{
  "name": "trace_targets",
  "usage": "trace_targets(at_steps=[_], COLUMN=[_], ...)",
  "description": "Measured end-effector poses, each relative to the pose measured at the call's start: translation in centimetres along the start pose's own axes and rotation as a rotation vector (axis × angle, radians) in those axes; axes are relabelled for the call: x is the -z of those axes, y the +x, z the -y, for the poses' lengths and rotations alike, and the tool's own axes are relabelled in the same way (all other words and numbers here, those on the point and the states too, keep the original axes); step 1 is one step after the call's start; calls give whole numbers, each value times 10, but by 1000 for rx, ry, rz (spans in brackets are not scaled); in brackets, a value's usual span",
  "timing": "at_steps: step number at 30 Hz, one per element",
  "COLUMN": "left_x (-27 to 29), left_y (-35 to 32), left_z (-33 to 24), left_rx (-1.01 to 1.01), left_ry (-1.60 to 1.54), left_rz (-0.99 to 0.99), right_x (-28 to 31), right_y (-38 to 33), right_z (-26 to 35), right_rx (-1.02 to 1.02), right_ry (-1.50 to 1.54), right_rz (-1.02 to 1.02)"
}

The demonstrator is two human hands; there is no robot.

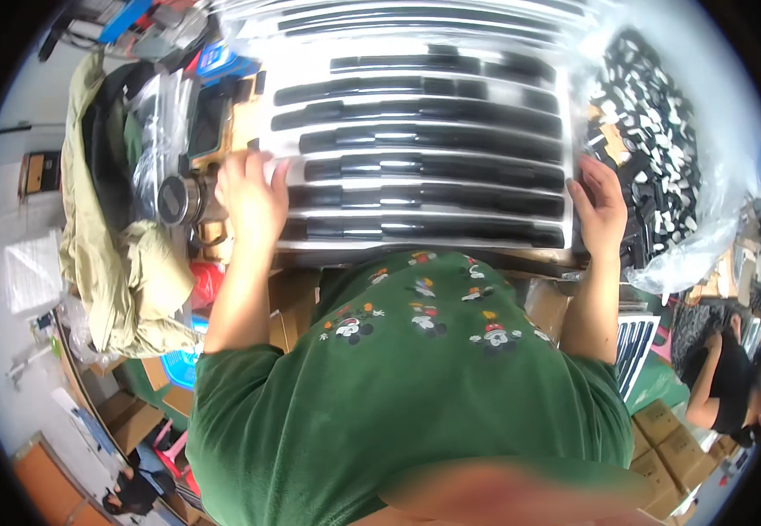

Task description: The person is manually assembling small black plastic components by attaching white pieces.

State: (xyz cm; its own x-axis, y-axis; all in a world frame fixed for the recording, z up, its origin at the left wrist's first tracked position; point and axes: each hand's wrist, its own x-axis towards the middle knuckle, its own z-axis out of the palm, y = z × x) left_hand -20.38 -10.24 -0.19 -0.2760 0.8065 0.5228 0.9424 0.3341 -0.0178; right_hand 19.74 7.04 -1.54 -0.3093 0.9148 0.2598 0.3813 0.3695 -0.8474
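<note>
Left hand (251, 195) and right hand (602, 210) grip opposite edges of a white tray (424, 226), fingers curled over its rim. Tray holds long black strips (433, 167), lying between the hands. A metal cup (179, 200) sits just left; a bag of small black parts (652, 131) lies right.

Left hand (249, 197) and right hand (599, 210) grip a white tray (415, 145) of black strips (433, 168).

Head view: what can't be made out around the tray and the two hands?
- Left hand: fingertips blurred at the tray edge; grip unclear.
- Right hand: fingertips hidden over the tray's side.
- Tray's near edge: covered by the green shirt.
- Small black parts: veiled by a glaring plastic bag.
</note>
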Motion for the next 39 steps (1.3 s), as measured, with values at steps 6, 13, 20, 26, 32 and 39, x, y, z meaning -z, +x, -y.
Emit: trace_targets(at_steps=[6,13,20,26,32,39], left_x=[-100,-137,-96,-43,-11,13], left_y=[120,156,101,41,20,10], left_z=[-101,-145,-153,-136,-129,-127], left_rx=[-301,-385,35,366,303,360], left_ry=[-632,-354,-1101,-1836,-1759,-1762], left_rz=[47,268,370,590,768,811], right_x=[7,75,35,3,-68,-82], right_y=[15,74,136,79,11,-8], right_z=[11,-52,-96,18,65,85], right_rx=[-44,-234,-378,-210,36,291], right_ry=[-146,-556,-695,185,468,148], right_rz=[135,-211,-110,-23,318,360])
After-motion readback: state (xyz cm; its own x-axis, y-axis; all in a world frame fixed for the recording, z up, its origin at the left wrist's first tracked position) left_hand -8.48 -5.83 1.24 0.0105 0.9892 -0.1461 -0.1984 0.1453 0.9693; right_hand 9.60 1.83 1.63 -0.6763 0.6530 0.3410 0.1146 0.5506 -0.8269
